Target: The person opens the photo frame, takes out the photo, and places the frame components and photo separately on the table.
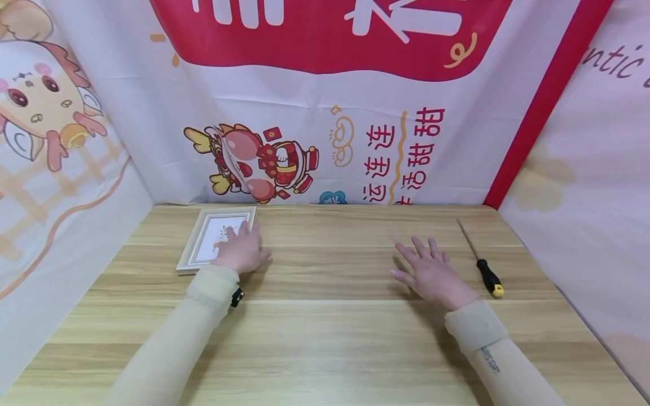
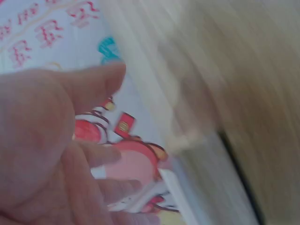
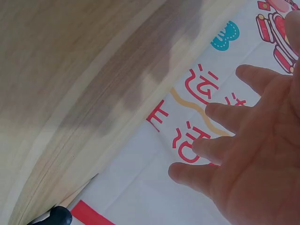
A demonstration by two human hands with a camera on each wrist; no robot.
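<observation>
A white picture frame (image 1: 207, 239) lies on the left back part of the table, with a small printed design inside its border. My left hand (image 1: 241, 250) is over the frame's right side, fingers spread and relaxed, covering part of the picture. In the left wrist view, the left hand (image 2: 51, 140) appears apart from the blurred frame (image 2: 211, 183). My right hand (image 1: 434, 275) hovers above the table with its fingers spread and holds nothing. To its right lies a screwdriver (image 1: 488, 276) with a black and yellow handle, its thin shaft directed toward the back.
The wood-grain table (image 1: 325, 332) ends at the back against a printed cloth (image 1: 315, 90) with red lettering and cartoon figures. Cloth walls also stand along the left (image 1: 76, 186) and right (image 1: 584, 214) sides.
</observation>
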